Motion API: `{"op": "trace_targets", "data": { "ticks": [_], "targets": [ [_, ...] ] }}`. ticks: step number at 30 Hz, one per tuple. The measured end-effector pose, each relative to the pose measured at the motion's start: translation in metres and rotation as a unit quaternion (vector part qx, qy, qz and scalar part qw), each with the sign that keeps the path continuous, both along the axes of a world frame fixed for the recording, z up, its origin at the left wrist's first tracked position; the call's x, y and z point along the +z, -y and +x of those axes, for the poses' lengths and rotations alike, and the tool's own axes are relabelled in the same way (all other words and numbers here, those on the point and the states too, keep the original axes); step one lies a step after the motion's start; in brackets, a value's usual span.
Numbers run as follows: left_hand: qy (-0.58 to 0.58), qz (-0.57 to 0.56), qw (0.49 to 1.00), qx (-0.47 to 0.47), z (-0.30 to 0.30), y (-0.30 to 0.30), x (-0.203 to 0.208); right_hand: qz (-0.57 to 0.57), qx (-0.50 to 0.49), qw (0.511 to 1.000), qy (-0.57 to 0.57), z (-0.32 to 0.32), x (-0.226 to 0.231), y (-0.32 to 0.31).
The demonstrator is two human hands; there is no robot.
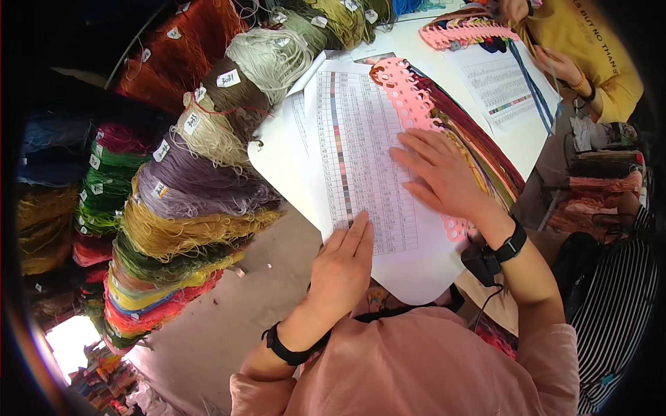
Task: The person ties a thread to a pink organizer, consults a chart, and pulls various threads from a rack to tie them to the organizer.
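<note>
A printed paper chart (pixel 388 229) with a column of small colour blocks lies on the white table. My left hand (pixel 340 267) rests on its lower left edge, fingers stretched out along the colour column. My right hand (pixel 444 173) lies with fingers spread over the chart's right side, partly across a pink thread holder (pixel 402 90) with rows of holes. Thread strands (pixel 479 128) in red, brown, green and yellow hang from the holder toward the right table edge. Neither hand holds anything. My right hand hides the holder's middle.
Large thread skeins (pixel 201 187) with paper tags hang along the left. Across the table, a person in a yellow top (pixel 590 41) handles blue strands near another pink holder (pixel 465 33) and a second chart (pixel 496 76). A black box with a cable (pixel 480 263) sits by my right forearm.
</note>
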State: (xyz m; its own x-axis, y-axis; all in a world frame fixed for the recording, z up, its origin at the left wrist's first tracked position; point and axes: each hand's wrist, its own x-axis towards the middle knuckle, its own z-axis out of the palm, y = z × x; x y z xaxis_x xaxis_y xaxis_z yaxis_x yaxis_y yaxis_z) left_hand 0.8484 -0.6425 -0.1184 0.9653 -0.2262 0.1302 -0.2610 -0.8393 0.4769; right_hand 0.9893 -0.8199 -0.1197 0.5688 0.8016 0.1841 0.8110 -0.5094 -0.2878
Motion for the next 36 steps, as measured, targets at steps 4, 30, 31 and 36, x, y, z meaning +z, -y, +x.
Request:
{"op": "trace_targets", "data": {
  "ticks": [4,30,31,36],
  "targets": [
    [-0.013,-0.045,0.998,0.046,0.007,0.002,0.000,0.004,0.002,1.000,0.000,0.000,-0.001,0.000],
    [-0.040,-0.030,0.999,0.016,0.005,0.005,0.003,0.031,0.006,0.999,-0.007,-0.001,-0.003,0.004],
    [-0.037,-0.027,0.999,0.018,0.007,0.006,0.003,0.032,0.007,0.999,-0.006,0.001,-0.004,0.004],
    [-0.025,-0.012,0.999,0.022,0.010,0.009,0.011,0.052,0.011,0.999,-0.001,0.003,0.000,0.005]
  ]
}}
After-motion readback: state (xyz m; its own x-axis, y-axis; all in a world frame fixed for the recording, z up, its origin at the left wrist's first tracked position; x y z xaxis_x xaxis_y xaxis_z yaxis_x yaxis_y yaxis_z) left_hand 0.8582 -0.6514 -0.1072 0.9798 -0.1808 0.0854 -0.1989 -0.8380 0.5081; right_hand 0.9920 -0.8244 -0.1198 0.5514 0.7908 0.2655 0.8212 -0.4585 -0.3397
